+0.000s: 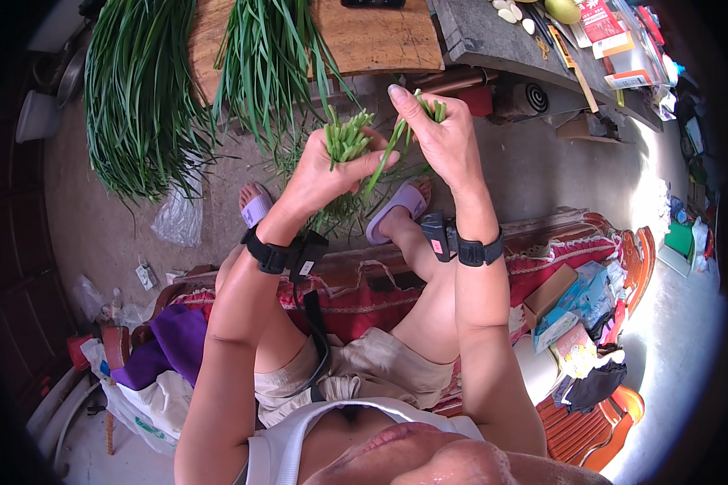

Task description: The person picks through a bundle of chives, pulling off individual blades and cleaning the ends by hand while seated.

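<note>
My left hand point(330, 160) is wrapped around a bundle of green Chinese chives point(347, 138), with the pale stem ends pointing up. Close beside it, my right hand point(441, 130) grips a few separate chive stems point(390, 159) between thumb and fingers. Their lower ends hang towards the left hand. Two larger heaps of chives lie beyond: one heap point(139, 91) at the far left and another heap point(273, 66) nearer the middle, both draping over the edge of a wooden board point(376, 39). Loose chive bits point(346, 212) are scattered on the floor below my hands.
A grey tabletop point(491, 39) at the right bears garlic cloves point(507, 12), a knife with a yellowish handle point(582, 85) and packets. Clear plastic point(182, 212) lies on the floor. The wooden bench point(640, 260) under me holds boxes, cloth and a purple garment point(182, 339).
</note>
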Action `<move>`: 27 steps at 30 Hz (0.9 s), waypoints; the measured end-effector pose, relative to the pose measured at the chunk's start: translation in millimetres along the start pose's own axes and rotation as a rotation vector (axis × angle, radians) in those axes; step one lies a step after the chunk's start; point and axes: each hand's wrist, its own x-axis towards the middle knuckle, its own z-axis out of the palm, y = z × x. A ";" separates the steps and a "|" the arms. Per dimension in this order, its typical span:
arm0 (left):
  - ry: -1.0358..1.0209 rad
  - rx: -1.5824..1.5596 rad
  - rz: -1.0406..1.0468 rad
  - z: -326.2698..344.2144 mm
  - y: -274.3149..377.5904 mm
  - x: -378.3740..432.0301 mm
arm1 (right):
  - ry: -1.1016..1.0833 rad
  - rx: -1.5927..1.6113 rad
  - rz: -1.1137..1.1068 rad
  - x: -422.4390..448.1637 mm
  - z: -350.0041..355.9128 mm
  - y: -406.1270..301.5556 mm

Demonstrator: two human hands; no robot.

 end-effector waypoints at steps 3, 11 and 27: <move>0.015 -0.123 -0.035 -0.1 3.3 -0.8 | -0.005 0.025 0.023 -0.3 -0.4 -0.2; -0.004 -0.153 -0.076 -2.0 -1.3 -1.8 | -0.025 0.052 0.034 -0.8 1.0 0.4; -0.060 -0.067 -0.022 -4.3 2.0 0.6 | -0.044 0.071 0.036 0.8 0.5 4.3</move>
